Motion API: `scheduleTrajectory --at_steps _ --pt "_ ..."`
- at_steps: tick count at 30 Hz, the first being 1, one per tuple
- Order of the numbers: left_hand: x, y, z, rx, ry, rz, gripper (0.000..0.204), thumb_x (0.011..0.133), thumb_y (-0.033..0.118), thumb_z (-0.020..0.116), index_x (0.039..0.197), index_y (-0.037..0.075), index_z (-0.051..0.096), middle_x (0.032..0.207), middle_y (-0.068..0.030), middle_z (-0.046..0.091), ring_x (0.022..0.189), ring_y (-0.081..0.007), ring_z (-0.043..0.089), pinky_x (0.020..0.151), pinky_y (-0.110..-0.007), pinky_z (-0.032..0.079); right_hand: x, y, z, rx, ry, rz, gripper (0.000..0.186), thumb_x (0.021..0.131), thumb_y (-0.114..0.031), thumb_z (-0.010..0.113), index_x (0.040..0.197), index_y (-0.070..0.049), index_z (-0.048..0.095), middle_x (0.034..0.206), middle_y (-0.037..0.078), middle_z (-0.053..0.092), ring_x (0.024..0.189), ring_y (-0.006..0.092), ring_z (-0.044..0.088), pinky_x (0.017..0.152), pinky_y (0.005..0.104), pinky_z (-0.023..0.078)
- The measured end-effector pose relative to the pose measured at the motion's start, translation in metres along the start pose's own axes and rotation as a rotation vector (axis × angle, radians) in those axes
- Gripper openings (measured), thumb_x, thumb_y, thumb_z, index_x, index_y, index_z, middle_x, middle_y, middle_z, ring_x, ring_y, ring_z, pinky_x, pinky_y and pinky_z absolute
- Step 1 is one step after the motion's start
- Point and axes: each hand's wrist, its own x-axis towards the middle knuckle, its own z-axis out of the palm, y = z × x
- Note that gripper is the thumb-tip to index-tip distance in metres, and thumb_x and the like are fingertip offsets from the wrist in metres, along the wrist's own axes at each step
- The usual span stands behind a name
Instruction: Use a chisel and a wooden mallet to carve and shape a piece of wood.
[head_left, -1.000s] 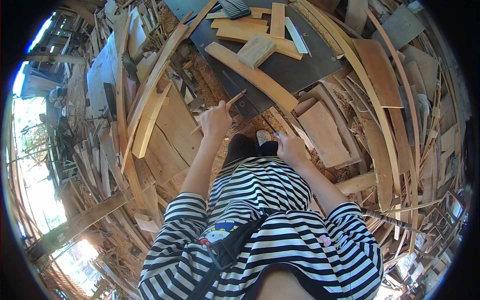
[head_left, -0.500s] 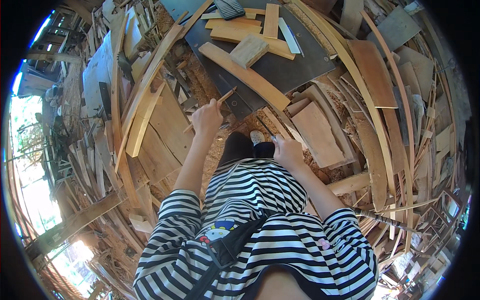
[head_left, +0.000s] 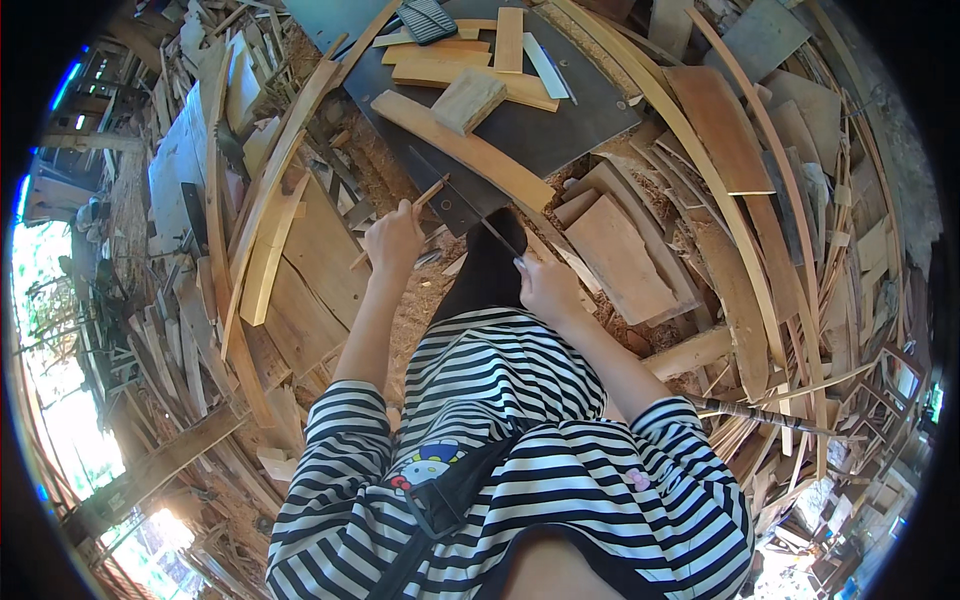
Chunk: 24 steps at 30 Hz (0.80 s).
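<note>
My left hand [head_left: 396, 238] is closed around a thin wooden stick [head_left: 432, 190], which slants up and to the right past my fist. My right hand [head_left: 549, 286] grips a long, narrow, dark blade-like tool [head_left: 497, 234], pointing up and left. The tool crosses at the far end of the stick; whether they touch, I cannot tell. Both hands are in front of my body, by the near corner of a dark flat tabletop [head_left: 590, 120]. My dark-trousered leg [head_left: 478, 268] reaches up between my hands toward that corner.
On the tabletop lie a curved plank [head_left: 465, 146], a rough wood block [head_left: 468, 98], several light strips [head_left: 510, 42] and a black ribbed object [head_left: 428, 20]. Boards [head_left: 622, 260] are stacked at right. A long bent strip [head_left: 268, 215] and a wide board [head_left: 318, 285] stand at left.
My right hand has moved up and left with the tool, nearer the corner. My leg now extends farther up, and the pale shoe has gone from sight. The whole view has shifted slightly.
</note>
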Motion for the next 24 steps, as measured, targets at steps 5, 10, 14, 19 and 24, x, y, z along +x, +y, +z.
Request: scheduleTrajectory --at_steps 5,10,14,19,24 --pt "0.0 0.001 -0.004 -0.004 0.013 0.042 0.029 0.097 0.03 0.046 0.082 0.007 0.054 0.064 -0.0161 0.063 0.063 -0.0357 0.064 0.057 -0.047 0.048 0.021 -0.009 0.006 0.071 0.056 -0.024 0.023 0.093 -0.023 0.051 0.085 -0.004 0.06 0.066 0.021 0.063 0.062 0.0394 0.064 0.057 0.0505 0.05" --pt "-0.002 0.0 -0.003 0.004 0.005 0.001 0.029 0.098 0.029 0.046 0.082 0.007 0.054 0.065 -0.016 0.064 0.063 -0.0356 0.064 0.058 -0.047 0.048 0.001 0.01 -0.003 0.023 0.028 -0.02 0.022 0.093 -0.022 0.052 0.083 -0.004 0.06 0.065 0.021 0.063 0.062 0.0393 0.063 0.057 0.05 0.049" --pt "0.005 0.0 -0.007 -0.015 0.017 -0.028 0.031 0.098 0.031 0.045 0.082 0.006 0.055 0.065 -0.0167 0.064 0.065 -0.0364 0.065 0.059 -0.048 0.049 0.019 0.004 0.002 0.016 0.082 -0.068 0.021 0.092 -0.022 0.053 0.082 -0.005 0.061 0.063 0.02 0.062 0.061 0.038 0.063 0.057 0.0491 0.049" --pt "0.015 -0.002 -0.009 -0.005 -0.019 -0.088 0.033 0.098 0.031 0.045 0.083 0.005 0.058 0.067 -0.0183 0.065 0.065 -0.0367 0.065 0.06 -0.047 0.05 0.024 -0.001 0.002 0.012 0.082 -0.089 0.023 0.092 -0.023 0.054 0.081 -0.004 0.062 0.062 0.02 0.061 0.06 0.0376 0.063 0.056 0.0486 0.048" --pt "0.023 -0.009 -0.018 -0.128 -0.136 -0.134 0.04 0.098 0.036 0.045 0.084 0.004 0.065 0.075 -0.0194 0.067 0.074 -0.0377 0.066 0.066 -0.049 0.05 0.01 0.001 -0.005 0.052 0.107 -0.077 0.024 0.092 -0.023 0.055 0.079 -0.004 0.06 0.061 0.021 0.06 0.058 0.039 0.061 0.054 0.0489 0.046"
